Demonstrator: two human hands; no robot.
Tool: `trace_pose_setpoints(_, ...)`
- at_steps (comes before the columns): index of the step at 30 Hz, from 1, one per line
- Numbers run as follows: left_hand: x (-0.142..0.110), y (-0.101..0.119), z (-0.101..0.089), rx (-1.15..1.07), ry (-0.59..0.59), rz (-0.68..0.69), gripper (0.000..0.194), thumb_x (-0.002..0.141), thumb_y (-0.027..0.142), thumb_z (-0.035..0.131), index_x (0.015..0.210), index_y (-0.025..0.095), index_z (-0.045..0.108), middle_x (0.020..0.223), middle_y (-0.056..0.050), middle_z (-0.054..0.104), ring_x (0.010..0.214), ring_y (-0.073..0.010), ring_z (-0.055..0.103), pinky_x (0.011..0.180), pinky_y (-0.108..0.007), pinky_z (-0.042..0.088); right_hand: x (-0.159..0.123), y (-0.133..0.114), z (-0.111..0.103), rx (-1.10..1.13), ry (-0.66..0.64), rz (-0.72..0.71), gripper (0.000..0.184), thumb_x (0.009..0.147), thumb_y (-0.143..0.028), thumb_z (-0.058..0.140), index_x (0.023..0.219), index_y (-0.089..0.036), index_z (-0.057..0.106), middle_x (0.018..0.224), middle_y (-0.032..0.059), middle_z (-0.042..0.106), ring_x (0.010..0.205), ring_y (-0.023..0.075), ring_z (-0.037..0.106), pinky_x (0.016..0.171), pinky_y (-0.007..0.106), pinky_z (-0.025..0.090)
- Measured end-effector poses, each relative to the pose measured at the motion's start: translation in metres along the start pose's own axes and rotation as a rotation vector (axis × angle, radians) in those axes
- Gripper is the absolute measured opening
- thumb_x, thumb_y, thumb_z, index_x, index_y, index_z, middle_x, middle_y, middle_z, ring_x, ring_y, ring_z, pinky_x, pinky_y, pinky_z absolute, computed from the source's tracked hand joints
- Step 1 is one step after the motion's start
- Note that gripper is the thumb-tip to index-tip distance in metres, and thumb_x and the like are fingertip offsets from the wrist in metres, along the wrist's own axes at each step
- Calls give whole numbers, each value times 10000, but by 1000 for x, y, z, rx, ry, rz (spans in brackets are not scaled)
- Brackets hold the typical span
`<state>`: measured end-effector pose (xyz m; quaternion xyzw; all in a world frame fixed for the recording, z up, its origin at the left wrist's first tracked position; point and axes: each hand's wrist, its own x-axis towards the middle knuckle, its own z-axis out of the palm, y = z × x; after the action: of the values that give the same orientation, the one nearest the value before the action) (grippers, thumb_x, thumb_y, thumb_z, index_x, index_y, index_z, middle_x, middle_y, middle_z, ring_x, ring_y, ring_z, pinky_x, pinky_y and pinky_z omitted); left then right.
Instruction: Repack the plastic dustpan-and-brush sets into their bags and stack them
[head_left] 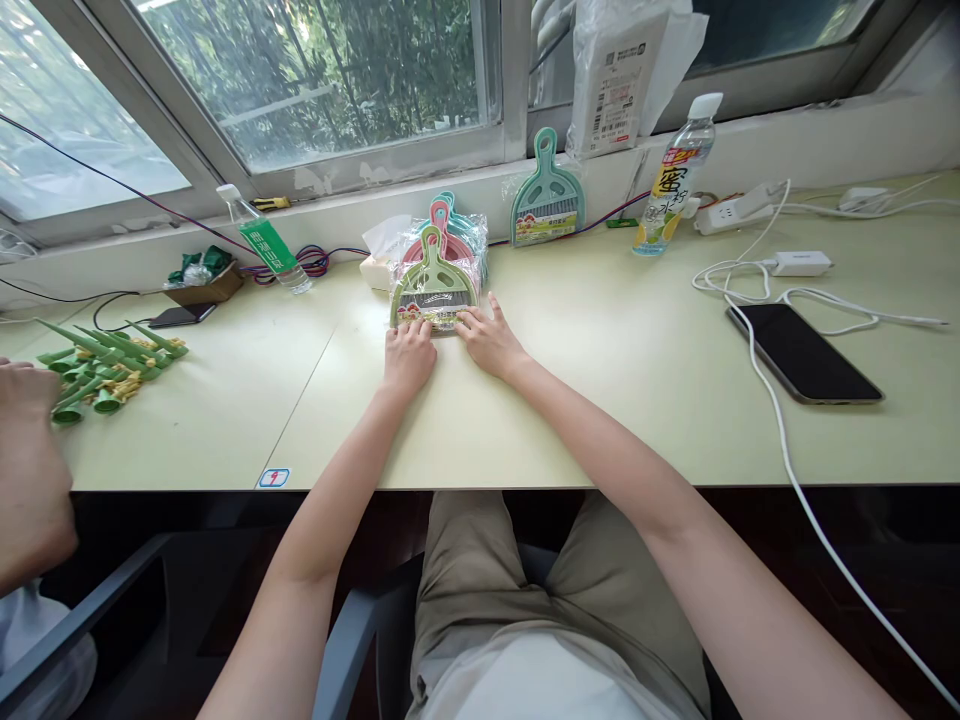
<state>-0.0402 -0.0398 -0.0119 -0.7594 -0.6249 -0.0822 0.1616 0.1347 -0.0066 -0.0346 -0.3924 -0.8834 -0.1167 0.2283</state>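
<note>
A stack of small plastic-wrapped dustpan-and-brush sets (435, 275) lies on the pale green table (600, 400), a green one on top and pink and teal ones beneath. My left hand (409, 355) rests at the near left edge of the stack, fingers curled onto the wrapper. My right hand (489, 338) touches the near right corner, fingers pressed on the packaging. Another teal dustpan set (547, 195) leans upright against the window sill behind.
A water bottle (266, 240) lies at the left, a yellow-labelled bottle (675, 185) stands at the right. A phone (802, 352), white cables and a power strip (739, 210) lie at the right. Green cone pieces (105, 360) and another person's arm (26, 470) are at the far left.
</note>
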Motion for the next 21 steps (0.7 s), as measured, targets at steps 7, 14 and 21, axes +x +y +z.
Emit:
trace_pose_setpoints(7, 0, -2, 1, -13, 7, -53, 416, 911, 197, 372, 1281, 148, 556, 1352, -157, 599, 1191, -326, 537, 1020, -472, 324, 0, 0, -3, 3, -34, 10, 383, 959, -80, 342, 1200, -92, 639, 1369, 179, 584, 1296, 294, 489, 1208, 668, 109)
trace_pose_setpoints(14, 1, -7, 2, -16, -9, -105, 424, 904, 201, 366, 1278, 141, 557, 1262, -179, 629, 1180, -341, 526, 984, -471, 332, -1, -1, -4, -9, -33, 11, 387, 954, -68, 341, 1199, -92, 639, 1369, 171, 586, 1298, 292, 489, 1214, 677, 48)
trace_pose_setpoints(21, 3, -13, 4, 1, -15, -162, 451, 893, 190, 357, 1297, 131, 549, 1246, -180, 636, 1176, -342, 514, 987, -475, 332, -1, -2, -8, -12, -67, 22, 396, 957, -69, 341, 1228, -85, 628, 1397, 169, 568, 1313, 293, 477, 1216, 671, 85)
